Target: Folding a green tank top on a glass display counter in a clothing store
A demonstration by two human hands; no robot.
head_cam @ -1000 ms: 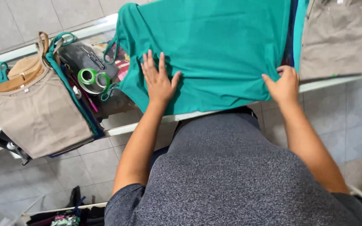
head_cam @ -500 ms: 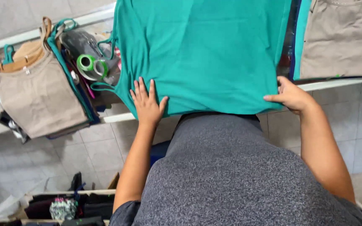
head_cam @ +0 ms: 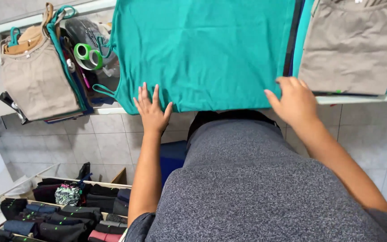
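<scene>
A teal tank top [head_cam: 202, 49] is spread on the worktop [head_cam: 363, 97], its near hem pressed flat under the spread left hand [head_cam: 152, 112] and gripped at the corner by the curled right hand [head_cam: 295, 102]. Beige folded garments [head_cam: 352, 45] lie just beyond the right hand; green tape rolls [head_cam: 88, 54] sit beyond the left.

Teal top [head_cam: 207, 49]: matt knit cloth, smooth, laid flat at table [head_cam: 363, 98] front edge. Beige tops [head_cam: 354, 45], rt end, & beige stack [head_cam: 36, 80], lt end: matt cloth, soft. Green tape rolls [head_cam: 88, 54]: glossy plastic. Table rim: white, smooth, semi-gloss.
</scene>
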